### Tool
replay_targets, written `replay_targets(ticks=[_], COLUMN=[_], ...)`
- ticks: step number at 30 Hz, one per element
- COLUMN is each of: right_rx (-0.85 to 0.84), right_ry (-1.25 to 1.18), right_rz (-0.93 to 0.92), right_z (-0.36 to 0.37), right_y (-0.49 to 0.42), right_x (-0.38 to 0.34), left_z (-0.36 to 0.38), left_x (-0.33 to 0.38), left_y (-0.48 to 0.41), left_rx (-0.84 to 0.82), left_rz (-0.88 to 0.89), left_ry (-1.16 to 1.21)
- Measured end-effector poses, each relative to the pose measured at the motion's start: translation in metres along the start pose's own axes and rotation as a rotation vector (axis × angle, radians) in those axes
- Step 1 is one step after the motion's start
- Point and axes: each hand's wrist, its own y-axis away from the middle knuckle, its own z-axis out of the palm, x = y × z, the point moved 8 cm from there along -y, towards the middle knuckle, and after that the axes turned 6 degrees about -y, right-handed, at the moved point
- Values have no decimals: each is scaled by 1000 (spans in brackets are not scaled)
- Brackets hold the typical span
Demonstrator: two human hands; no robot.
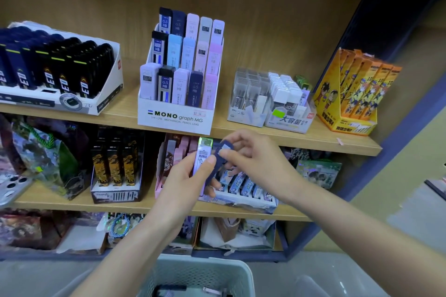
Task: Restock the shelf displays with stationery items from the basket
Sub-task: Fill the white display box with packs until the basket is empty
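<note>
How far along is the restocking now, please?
Done: the lead display looks nearly full. In hand: the left hand holds a few lead cases, and the right hand pinches a dark blue case. Left: the basket still holds items.

- A bag with pictures on it (48, 159) is seen far left of the fingers (237, 138).
- A silver phone case (10, 188) is laid even further left, a bit lower.
- A blue and white cord (119, 226) is kept below and left.
- A small brown bag (226, 228) is tucked straight below.
- A blue post (395, 132) is set far right.
</note>
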Motion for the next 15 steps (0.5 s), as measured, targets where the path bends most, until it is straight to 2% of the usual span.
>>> replay_targets(ticks=[4,8,15], right_rx=[19,-14,-4], right_ry=[-112,-54,-192], right_rz=[-82,-172,-96], right_z=[-10,-10,8], right_y=[0,7,13], right_x=[-16,-31,-32], left_z=[-11,-23,-51], left_x=[2,3,17], left_y=[-2,-1,2], left_rx=[30,1,157], left_rz=[-33,-47,85], left_ry=[75,40,16])
